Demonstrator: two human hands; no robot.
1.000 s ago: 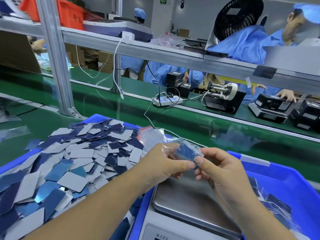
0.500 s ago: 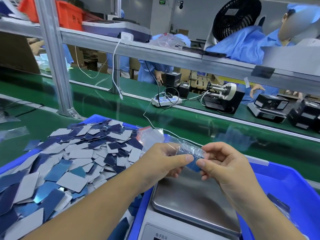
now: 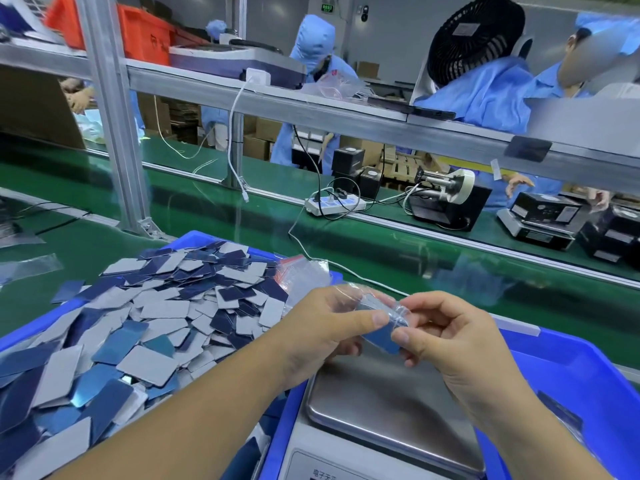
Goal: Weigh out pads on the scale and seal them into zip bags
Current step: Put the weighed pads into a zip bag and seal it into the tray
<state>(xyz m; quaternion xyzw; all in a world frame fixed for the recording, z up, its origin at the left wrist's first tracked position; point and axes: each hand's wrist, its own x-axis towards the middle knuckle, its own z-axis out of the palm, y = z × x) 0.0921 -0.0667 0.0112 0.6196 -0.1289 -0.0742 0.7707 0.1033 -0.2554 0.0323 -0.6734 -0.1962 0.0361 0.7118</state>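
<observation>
Clear zip bag (image 3: 379, 308) w/ blue pads inside, crinkled, held above scale pan (image 3: 388, 403), left hand (image 3: 322, 327) & right hand (image 3: 450, 336) fingers pinching its ends, loose blue/grey pads (image 3: 145, 327) heaped in blue bin (image 3: 194, 237) at left

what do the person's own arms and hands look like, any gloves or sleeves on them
Both arms are bare as far up as the frame shows, with no sleeve in view. The left hand and right hand wear no gloves, and no rings, watch or wristband show. The thumbnails are short and unpainted.
</observation>
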